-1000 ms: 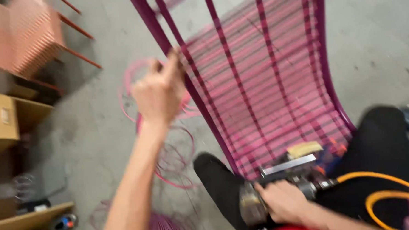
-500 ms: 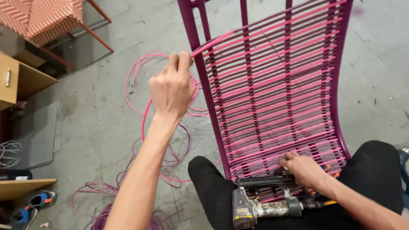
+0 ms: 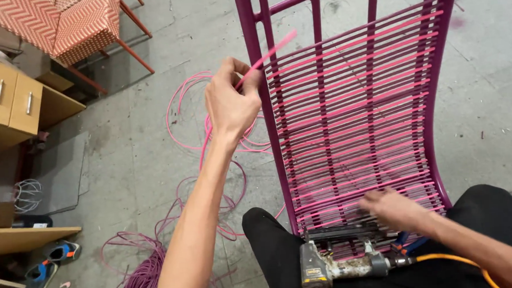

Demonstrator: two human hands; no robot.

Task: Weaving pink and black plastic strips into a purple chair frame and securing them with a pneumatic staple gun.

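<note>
Left hand: the left hand (image 3: 231, 102) is raised beside the frame's left upright, fingers pinched together on a pink cord (image 3: 266, 59) whose free end sticks up and to the right.
Right hand: the right hand (image 3: 392, 208) lies low on the woven rows, fingers spread loosely and blurred; whether it grips anything I cannot tell.
Chair frame: a purple metal chair frame (image 3: 264, 109) leans back toward the person's lap, its lower edge between the knees, with rows of pink cord (image 3: 358, 108) strung across between the side bars.
Staple gun: a worn pneumatic staple gun (image 3: 330, 266) rests on the lap just below the right hand, not held, with an orange air hose (image 3: 451, 259) running off to the right.
Loose cord: loops of pink cord (image 3: 188, 115) lie on the concrete floor (image 3: 130, 161) behind the left arm, and a purple bundle (image 3: 144, 278) sits lower left.
Surroundings: a red-and-white woven chair (image 3: 75, 25) stands at the upper left, a wooden drawer unit (image 3: 9, 97) beside it, a blue sandal (image 3: 43, 268) near the bottom left shelf.
</note>
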